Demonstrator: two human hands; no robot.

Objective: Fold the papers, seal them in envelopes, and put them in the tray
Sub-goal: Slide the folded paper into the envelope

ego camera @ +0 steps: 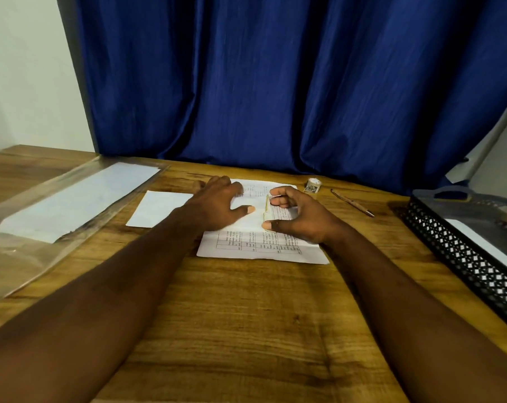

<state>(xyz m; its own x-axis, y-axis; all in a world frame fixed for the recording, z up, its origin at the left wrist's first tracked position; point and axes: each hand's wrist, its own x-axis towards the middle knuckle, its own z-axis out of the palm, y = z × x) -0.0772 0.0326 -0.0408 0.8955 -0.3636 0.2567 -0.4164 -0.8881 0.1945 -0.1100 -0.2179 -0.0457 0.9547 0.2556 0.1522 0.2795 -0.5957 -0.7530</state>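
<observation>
While our left hand [217, 200] lies flat, fingers spread, on the printed paper [246, 247] at the middle of the desk [246, 315], our right hand [295, 218] curls over a yellowish strip [266, 209] on that paper, thumb touching its near end; whether it pinches, we cannot tell. A blank white sheet [159, 209] lies just left. The black mesh tray [464, 263] sits far right.

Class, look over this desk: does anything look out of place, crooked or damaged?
Nothing looks damaged or spilled. Only the clear plastic sleeve lies askew, slanting across the left side of the table; a yellowish strip lies on the printed paper.
</observation>
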